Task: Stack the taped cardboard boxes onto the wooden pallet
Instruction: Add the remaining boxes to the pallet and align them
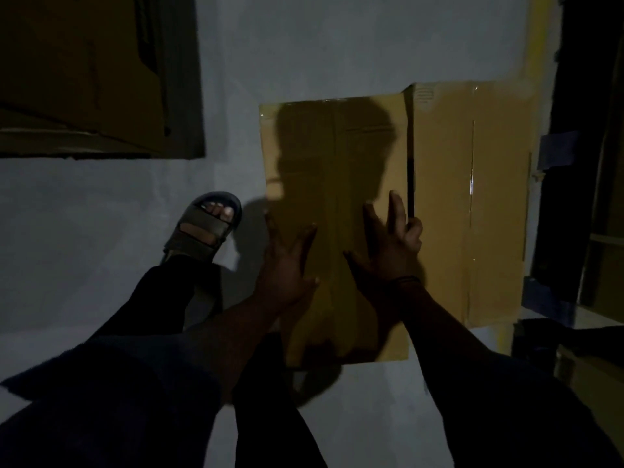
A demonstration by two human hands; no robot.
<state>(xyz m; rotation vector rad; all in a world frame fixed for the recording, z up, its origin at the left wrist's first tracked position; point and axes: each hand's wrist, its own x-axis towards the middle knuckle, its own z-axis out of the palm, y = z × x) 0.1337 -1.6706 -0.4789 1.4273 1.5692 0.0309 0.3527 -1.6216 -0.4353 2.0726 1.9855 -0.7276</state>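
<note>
Cardboard box (337, 157) lay directly under both hands, its long axis running away from the person and most of its length beyond the fingertips. Left hand (290, 261) rested open and flat on the top, near the left edge. Right hand (388, 241) was spread at the right edge with two fingers straight. Its outer fingers bent toward the dark gap there, but the dim light hid whether they gripped. Second box (472, 197) stood just right of the right hand. Sandalled foot (209, 224) stood on the floor (101, 231) left of the left hand.
</note>
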